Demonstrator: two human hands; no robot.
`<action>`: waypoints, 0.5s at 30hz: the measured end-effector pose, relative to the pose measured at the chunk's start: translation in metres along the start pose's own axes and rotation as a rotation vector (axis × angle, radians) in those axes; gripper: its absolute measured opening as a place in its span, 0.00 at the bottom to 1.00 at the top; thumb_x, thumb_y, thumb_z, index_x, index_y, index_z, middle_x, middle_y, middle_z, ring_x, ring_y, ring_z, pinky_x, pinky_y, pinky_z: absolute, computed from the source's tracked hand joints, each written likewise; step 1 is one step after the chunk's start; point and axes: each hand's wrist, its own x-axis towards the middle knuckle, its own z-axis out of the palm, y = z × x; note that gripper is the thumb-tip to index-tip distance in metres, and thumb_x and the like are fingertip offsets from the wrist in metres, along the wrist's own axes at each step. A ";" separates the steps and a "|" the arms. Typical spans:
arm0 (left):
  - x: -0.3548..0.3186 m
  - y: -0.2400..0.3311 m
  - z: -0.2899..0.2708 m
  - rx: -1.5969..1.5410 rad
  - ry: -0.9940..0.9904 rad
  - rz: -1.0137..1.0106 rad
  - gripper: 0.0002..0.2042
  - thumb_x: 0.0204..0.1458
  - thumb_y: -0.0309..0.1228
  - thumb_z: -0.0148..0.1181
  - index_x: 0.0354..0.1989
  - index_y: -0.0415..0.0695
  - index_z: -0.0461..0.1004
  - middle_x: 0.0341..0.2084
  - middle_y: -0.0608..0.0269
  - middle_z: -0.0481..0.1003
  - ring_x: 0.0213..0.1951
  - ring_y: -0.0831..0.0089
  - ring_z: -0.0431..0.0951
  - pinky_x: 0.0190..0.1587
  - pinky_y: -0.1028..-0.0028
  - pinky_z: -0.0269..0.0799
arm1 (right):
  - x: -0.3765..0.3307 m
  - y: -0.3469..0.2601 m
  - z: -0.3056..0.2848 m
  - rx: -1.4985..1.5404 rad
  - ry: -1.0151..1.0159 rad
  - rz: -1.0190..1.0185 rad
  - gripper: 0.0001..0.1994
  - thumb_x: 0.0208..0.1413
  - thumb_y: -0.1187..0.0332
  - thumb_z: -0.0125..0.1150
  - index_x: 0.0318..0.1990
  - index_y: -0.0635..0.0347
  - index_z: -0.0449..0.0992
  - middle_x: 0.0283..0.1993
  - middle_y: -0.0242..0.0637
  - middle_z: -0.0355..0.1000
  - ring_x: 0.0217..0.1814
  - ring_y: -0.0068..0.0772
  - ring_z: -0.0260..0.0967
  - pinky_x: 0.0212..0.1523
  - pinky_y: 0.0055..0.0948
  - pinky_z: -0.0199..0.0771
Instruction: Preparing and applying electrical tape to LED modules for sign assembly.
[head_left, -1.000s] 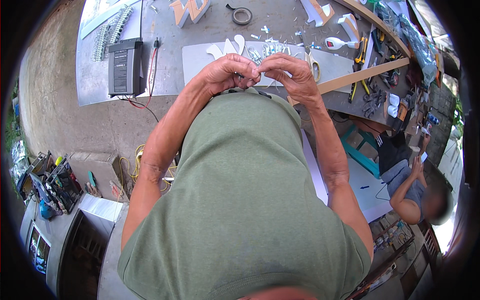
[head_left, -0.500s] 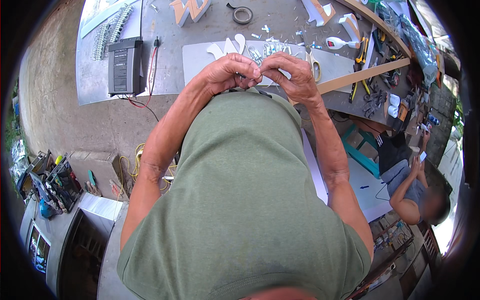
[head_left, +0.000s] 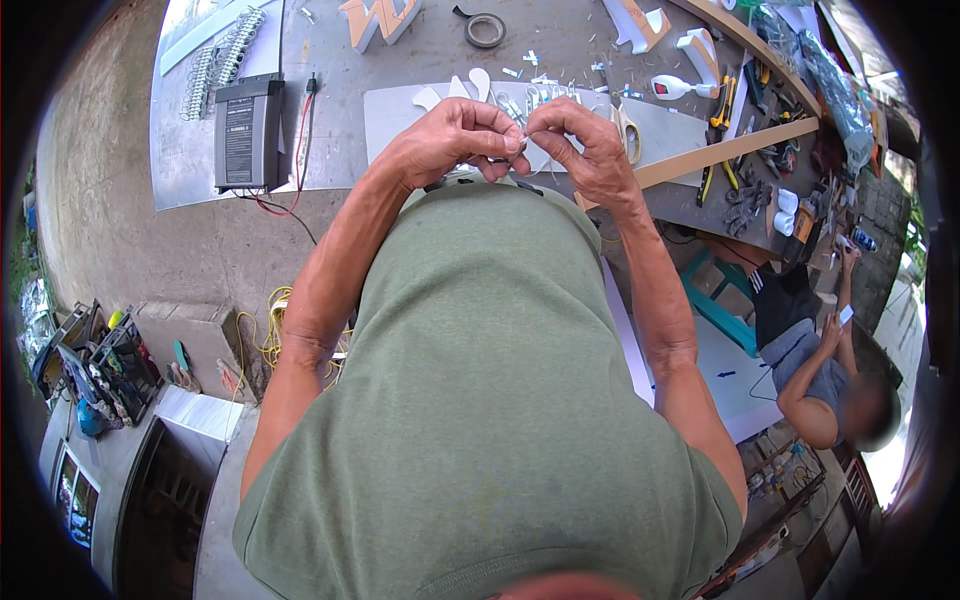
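Both hands meet over the near edge of the table, just in front of my body. My left hand (head_left: 455,140) has its thumb and forefinger pinched at a tiny pale thing, too small to name. Close against it, my right hand (head_left: 590,150) pinches at the same spot with thumb and forefinger. Just beyond the fingers, a string of small modules on white wire (head_left: 552,95) lies on a pale sheet (head_left: 390,115). A white curved letter (head_left: 480,82) rests beside the modules, partly hidden by my left hand. Scissors (head_left: 630,135) lie right of my right hand.
A black power unit (head_left: 248,140) with red and black leads stands at the left. Tape (head_left: 486,30), a white bottle (head_left: 675,87), pliers (head_left: 724,105) and a long brown strip (head_left: 720,155) lie on the table (head_left: 420,60). A person (head_left: 800,350) sits at the right.
My hands have lifted slightly away from my body, and the fingertips have parted a little at the pinch. A tiny pale thing now shows between them.
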 end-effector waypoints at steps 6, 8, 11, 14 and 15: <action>-0.002 0.001 -0.001 0.243 0.149 0.047 0.09 0.54 0.33 0.70 0.38 0.40 0.83 0.30 0.58 0.83 0.28 0.78 0.79 0.30 0.77 0.75 | 0.003 0.002 0.003 -0.063 -0.007 -0.066 0.05 0.59 0.76 0.64 0.42 0.61 0.78 0.36 0.34 0.76 0.35 0.28 0.75 0.35 0.28 0.76; -0.003 0.002 0.001 0.273 0.175 0.064 0.09 0.53 0.33 0.71 0.36 0.41 0.84 0.29 0.61 0.83 0.28 0.79 0.79 0.30 0.78 0.75 | 0.003 0.002 0.004 -0.069 0.006 -0.063 0.05 0.59 0.75 0.65 0.41 0.61 0.78 0.36 0.34 0.76 0.34 0.27 0.75 0.34 0.28 0.76; -0.003 0.001 0.005 0.286 0.248 0.068 0.08 0.52 0.32 0.71 0.36 0.41 0.84 0.28 0.62 0.83 0.28 0.80 0.78 0.29 0.78 0.73 | 0.004 0.001 0.006 -0.092 0.030 -0.054 0.05 0.58 0.75 0.65 0.41 0.62 0.78 0.36 0.34 0.76 0.33 0.26 0.75 0.33 0.27 0.75; -0.004 0.000 0.004 0.283 0.263 0.096 0.07 0.51 0.31 0.70 0.36 0.41 0.84 0.27 0.63 0.83 0.27 0.80 0.77 0.30 0.78 0.72 | 0.003 -0.001 0.007 -0.122 0.051 -0.041 0.05 0.58 0.75 0.66 0.41 0.62 0.78 0.36 0.34 0.76 0.33 0.26 0.75 0.33 0.28 0.76; -0.004 -0.001 0.005 0.283 0.263 0.096 0.07 0.51 0.31 0.70 0.36 0.41 0.84 0.27 0.63 0.83 0.27 0.80 0.77 0.30 0.78 0.72 | 0.003 -0.001 0.007 -0.135 0.061 -0.037 0.05 0.58 0.75 0.66 0.41 0.62 0.78 0.36 0.35 0.76 0.34 0.28 0.76 0.34 0.28 0.76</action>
